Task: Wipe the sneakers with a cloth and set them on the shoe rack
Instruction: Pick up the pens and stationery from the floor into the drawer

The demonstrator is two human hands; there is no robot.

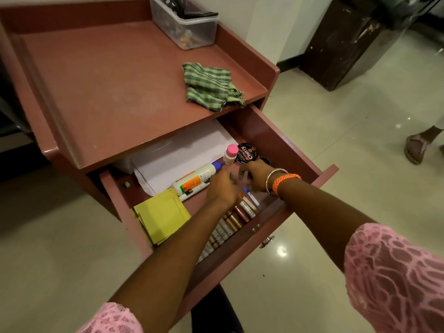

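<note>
While both hands dig in the open drawer (pixel 319 162):
Cloth (pixel 211 86): untouched near the cabinet top's right edge.
Left hand (pixel 222 188), right hand (pixel 254 176): curled among small items; I cannot tell any grip.
Risk: I judge they could knock the glue bottle (pixel 194 177).
Sneakers: unseen.

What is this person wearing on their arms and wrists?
Both arms wear pink lace sleeves, left and right, ending near the elbows, forearms bare. The right wrist carries a thin silver bangle beside a braided orange band. The left wrist is bare.
</note>
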